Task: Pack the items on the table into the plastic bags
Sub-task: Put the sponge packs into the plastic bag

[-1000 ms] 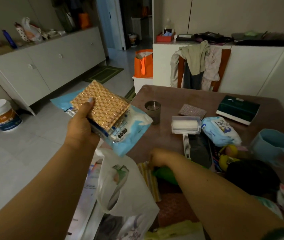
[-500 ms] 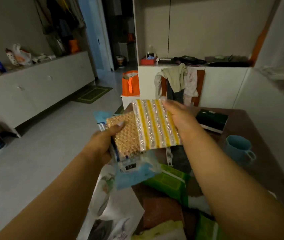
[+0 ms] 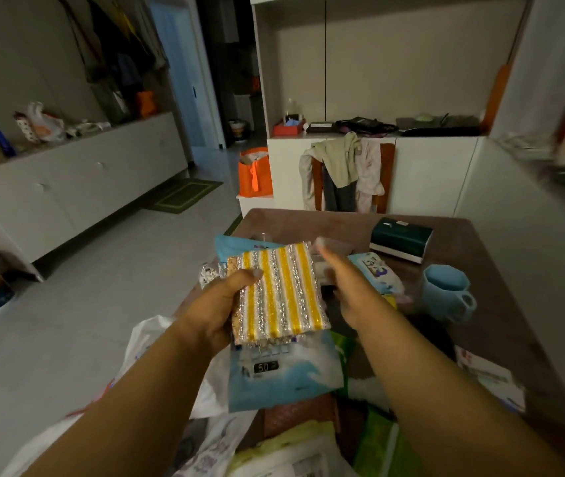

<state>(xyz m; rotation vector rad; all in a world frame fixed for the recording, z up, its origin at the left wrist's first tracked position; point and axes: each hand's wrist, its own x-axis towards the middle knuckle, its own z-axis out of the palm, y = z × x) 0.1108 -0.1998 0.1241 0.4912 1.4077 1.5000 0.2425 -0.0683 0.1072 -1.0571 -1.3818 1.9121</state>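
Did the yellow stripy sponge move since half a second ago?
Yes. The yellow-and-silver striped scrub pad left the right hand and now lies on the stack held by the left hand, nearer the person than the brown table.

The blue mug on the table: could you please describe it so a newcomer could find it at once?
Start at the brown table and follow its right side. The blue mug stands upright there, nearer than the dark green box. It alone has a handle, pointing right.

I'm in a lived-in home: clothes draped over a chair, white cabinets, a doormat by the hallway.
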